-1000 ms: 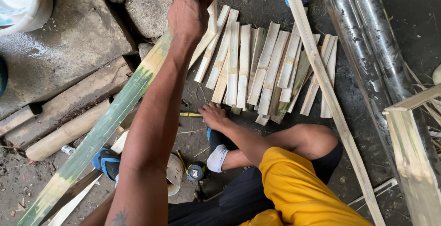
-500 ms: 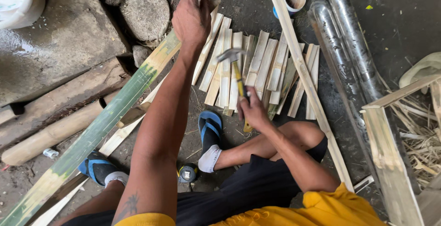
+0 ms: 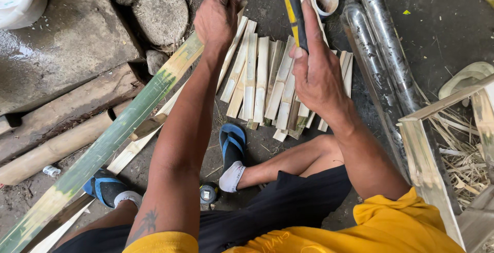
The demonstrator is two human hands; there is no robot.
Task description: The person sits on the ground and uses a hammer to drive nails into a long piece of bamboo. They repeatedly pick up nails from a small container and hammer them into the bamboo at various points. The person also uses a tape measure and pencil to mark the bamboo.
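Head view: left hand [image 3: 218, 13] fisted round top of green bamboo pole [image 3: 110, 142]; right hand [image 3: 316, 70] gripping yellow-and-black tool handle [image 3: 293, 6] above cut bamboo slats [image 3: 262, 80].

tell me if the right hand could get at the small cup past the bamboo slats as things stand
Probably not right away: the right hand is closed around a yellow-handled tool. The cup stands uncovered just beyond it, with nothing between them.
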